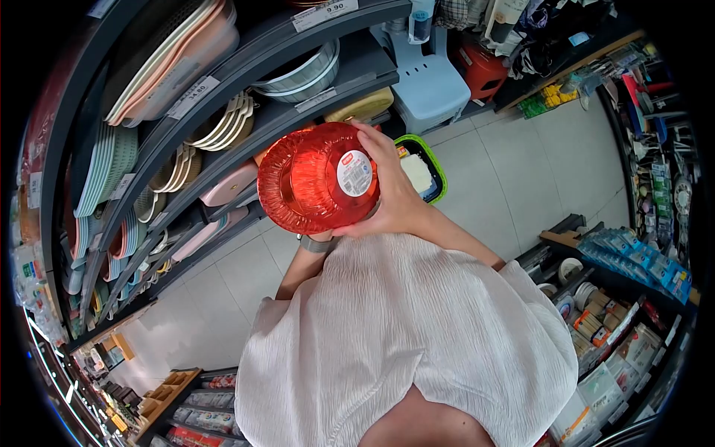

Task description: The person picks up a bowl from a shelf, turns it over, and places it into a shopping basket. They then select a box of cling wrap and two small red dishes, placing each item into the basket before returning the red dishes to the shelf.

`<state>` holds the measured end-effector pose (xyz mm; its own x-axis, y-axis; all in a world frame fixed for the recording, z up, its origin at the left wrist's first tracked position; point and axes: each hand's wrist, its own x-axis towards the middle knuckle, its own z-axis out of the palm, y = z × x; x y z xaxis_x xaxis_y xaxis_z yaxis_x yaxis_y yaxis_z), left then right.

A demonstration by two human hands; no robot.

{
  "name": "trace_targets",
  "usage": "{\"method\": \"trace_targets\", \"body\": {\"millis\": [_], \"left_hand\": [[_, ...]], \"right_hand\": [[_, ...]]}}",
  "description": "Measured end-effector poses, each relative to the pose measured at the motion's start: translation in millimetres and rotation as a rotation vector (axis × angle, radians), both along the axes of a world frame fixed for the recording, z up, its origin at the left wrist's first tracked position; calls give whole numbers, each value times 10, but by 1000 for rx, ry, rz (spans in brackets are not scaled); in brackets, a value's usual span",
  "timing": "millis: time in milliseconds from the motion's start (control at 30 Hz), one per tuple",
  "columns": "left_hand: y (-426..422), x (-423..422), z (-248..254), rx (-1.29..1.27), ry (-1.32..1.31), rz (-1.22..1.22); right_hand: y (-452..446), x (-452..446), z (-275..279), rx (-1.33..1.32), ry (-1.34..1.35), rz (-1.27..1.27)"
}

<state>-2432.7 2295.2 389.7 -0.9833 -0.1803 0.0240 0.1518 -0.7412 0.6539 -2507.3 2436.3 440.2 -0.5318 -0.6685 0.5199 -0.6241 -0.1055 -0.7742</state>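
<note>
Head: right grip (pixel 395 188) clasps red bowl (pixel 309 182); left grip (pixel 322 235) mostly hidden, can't tell; tags (pixel 326 13) read 9.90, 34.80.

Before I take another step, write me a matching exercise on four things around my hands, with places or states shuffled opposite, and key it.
Column one
1. Translucent red fluted container
2. Round white printed sticker
3. Rectangular basket with a bright green rim
4. Pale blue plastic seat

Column two
A. Beside the end of the dark grey shelving
B. Gripped by the right hand
C. With a white item inside
D. Stuck on the container

Pairs: 1-B, 2-D, 3-C, 4-A
</note>
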Motion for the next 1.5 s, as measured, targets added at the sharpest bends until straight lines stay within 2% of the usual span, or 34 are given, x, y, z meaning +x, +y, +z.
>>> {"method": "trace_targets", "body": {"millis": [567, 633, 700, 733, 767, 800, 867, 967, 1033, 1100, 1133, 1200, 1233, 1267, 1300, 1333, 1433, 1500], "left_hand": [[-43, -8, -77, 117, 21, -20], [-90, -6, -192, 206, 53, -48], [-185, -16, -453, 541, 228, -225], [-200, -3, -536, 596, 261, -263], [-171, -25, -346, 509, 221, -198], [-62, -40, 20, 36, -31, -27], [-50, -50, 56, 55, -11, -7], [0, -31, 148, 147, -39, 29], [-7, -34, 146, 222, -88, 49], [-60, -47, 99, 199, 8, -37], [-51, -41, 102, 199, 6, -37], [-29, -40, 128, 171, -48, 23], [-62, -26, -12, 170, -49, 24], [-124, -3, -268, 522, 85, -121], [-141, -11, -269, 870, 222, -269], [-146, -21, -271, 954, 266, -333], [-95, 34, -279, 375, 89, -66], [-49, 59, -169, 235, 55, -41]], "right_hand": [[-42, -44, -61, -80, -32, -13], [-27, -69, -134, -123, -297, 25], [-44, -26, -63, -406, -730, 86], [2, -70, -48, -408, -735, 86], [54, -108, -45, -409, -741, 85], [54, -113, -41, -518, -891, 106], [47, -152, 128, -702, -1263, 110], [78, -228, 149, -818, -1418, 219], [73, -247, 156, -823, -1415, 225], [65, -209, 214, -850, -1462, 150], [69, -199, 191, -849, -1463, 149], [85, -180, 79, -683, -1344, 57], [107, -172, -56, -683, -1345, 57], [136, -166, -240, -490, -1096, 71], [114, -155, -216, -302, -844, 83], [93, -124, -128, -347, -848, 75], [48, -95, -74, -71, -396, 44], [-8, -46, -56, 14, -228, 12]]}}
